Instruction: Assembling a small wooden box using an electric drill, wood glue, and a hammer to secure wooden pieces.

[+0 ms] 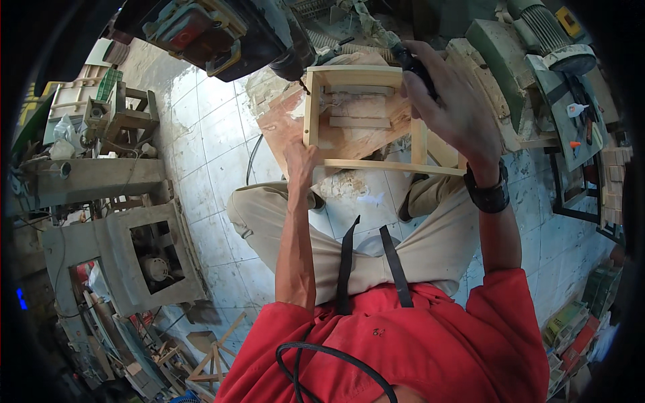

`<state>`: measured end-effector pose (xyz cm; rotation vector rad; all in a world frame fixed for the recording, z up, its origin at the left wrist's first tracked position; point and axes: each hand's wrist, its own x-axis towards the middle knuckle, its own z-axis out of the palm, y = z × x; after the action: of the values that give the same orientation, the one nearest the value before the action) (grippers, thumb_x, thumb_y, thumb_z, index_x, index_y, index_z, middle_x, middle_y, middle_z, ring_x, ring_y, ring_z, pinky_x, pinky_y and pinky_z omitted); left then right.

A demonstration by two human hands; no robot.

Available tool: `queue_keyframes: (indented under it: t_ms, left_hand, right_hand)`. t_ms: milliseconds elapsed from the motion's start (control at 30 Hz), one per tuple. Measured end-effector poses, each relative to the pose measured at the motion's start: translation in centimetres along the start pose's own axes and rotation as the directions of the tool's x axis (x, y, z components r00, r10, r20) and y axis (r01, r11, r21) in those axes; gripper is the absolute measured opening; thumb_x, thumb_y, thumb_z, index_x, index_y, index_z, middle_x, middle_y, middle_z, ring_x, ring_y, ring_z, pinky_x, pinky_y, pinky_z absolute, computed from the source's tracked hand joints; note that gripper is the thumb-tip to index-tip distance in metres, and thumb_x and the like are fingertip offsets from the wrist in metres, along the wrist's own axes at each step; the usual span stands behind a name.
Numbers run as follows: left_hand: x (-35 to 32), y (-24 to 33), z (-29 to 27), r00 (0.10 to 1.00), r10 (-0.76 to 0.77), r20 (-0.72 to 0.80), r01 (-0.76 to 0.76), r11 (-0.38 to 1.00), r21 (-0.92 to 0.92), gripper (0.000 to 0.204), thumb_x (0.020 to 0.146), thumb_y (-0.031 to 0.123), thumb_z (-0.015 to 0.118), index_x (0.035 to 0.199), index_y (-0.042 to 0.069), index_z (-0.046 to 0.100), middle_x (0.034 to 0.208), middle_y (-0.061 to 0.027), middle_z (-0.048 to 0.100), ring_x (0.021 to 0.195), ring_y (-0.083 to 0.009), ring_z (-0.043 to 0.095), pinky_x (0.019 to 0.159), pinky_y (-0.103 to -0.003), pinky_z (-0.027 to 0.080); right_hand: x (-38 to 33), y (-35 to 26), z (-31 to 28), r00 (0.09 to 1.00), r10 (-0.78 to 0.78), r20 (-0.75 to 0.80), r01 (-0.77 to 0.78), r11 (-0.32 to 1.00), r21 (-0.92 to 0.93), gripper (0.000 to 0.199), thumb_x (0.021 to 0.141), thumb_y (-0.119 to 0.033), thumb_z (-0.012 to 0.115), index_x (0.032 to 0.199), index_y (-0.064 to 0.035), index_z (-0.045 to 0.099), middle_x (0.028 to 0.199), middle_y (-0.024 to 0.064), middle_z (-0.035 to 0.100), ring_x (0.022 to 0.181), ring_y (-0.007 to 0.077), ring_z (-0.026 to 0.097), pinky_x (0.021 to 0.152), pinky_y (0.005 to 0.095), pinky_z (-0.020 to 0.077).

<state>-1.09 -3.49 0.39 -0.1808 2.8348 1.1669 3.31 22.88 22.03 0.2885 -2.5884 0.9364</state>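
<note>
A pale wooden frame (368, 164) with a crossbar lies on the reddish-brown board (281, 121) of a drill press. My left hand (300, 162) is closed around the frame's near left corner. Up at the right, my right hand (447, 97) wraps round a black lever handle (418, 70), above the frame's right part. The drill press chuck (290, 67) carries a bit (305, 87) beside the frame's left rail, near its far end. A hole shows in that rail close to my left hand. Whether the bit touches the wood, I cannot tell.
Wooden strips (360, 122) lie on the board inside the frame. A green machine with a grey motor (537, 27) stands at the far right, beside a small table (571, 114) with tools. Grey machinery (101, 178) and wood scraps line the left. White tiles (215, 141) cover the floor.
</note>
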Motion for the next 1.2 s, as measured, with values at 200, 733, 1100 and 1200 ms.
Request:
queue_keyframes:
  t_ms: [200, 733, 1100, 1200]
  left_hand:
    - [0.5, 0.9, -0.2, 0.999, 0.021, 0.049, -0.024, 0.997, 0.068, 0.033, 0.066, 0.015, 0.058, 0.091, -0.004, 0.065, 0.071, -0.0212, 0.064, 0.068, -0.0344, 0.064, 0.064, -0.040, 0.050]
    - [2.0, 2.1, 0.3, 0.990, 0.138, -0.030, -0.128, 0.970, 0.206, 0.032, 0.082, 0.026, 0.062, 0.092, -0.004, 0.064, 0.078, -0.0257, 0.063, 0.076, -0.0416, 0.061, 0.070, -0.047, 0.047]
    - [2.0, 1.8, 0.5, 0.991, 0.132, -0.029, -0.119, 0.958, 0.262, 0.027, 0.077, 0.017, 0.063, 0.096, -0.001, 0.061, 0.078, -0.0242, 0.063, 0.075, -0.0407, 0.061, 0.068, -0.048, 0.048]
    - [2.2, 1.5, 0.7, 0.990, 0.132, -0.056, -0.113, 0.957, 0.267, 0.027, 0.078, 0.021, 0.063, 0.094, -0.001, 0.064, 0.076, -0.0243, 0.063, 0.076, -0.0408, 0.062, 0.070, -0.047, 0.048]
  right_hand:
    - [0.2, 1.8, 2.3, 0.985, 0.141, 0.104, -0.156, 0.975, 0.156, 0.036, 0.087, -0.018, 0.055, 0.117, -0.0010, 0.045, 0.069, 0.0093, 0.057, 0.061, 0.0150, 0.059, 0.058, 0.0322, 0.0469]
    - [0.5, -0.2, -0.1, 0.993, -0.030, -0.114, 0.034, 0.999, 0.028, 0.039, 0.082, -0.022, 0.058, 0.112, 0.0025, 0.055, 0.084, 0.0202, 0.063, 0.076, 0.0373, 0.059, 0.074, 0.0437, 0.0443]
    - [0.4, 0.0, 0.0, 0.986, -0.081, -0.148, 0.081, 0.997, -0.007, 0.041, 0.085, -0.024, 0.060, 0.118, 0.0006, 0.054, 0.070, 0.0137, 0.060, 0.057, 0.0202, 0.058, 0.056, 0.0315, 0.0438]
    - [0.4, 0.0, -0.2, 0.994, -0.016, -0.111, 0.024, 0.997, 0.073, 0.041, 0.086, -0.023, 0.060, 0.119, 0.0007, 0.054, 0.068, 0.0117, 0.059, 0.055, 0.0159, 0.057, 0.054, 0.0292, 0.0437]
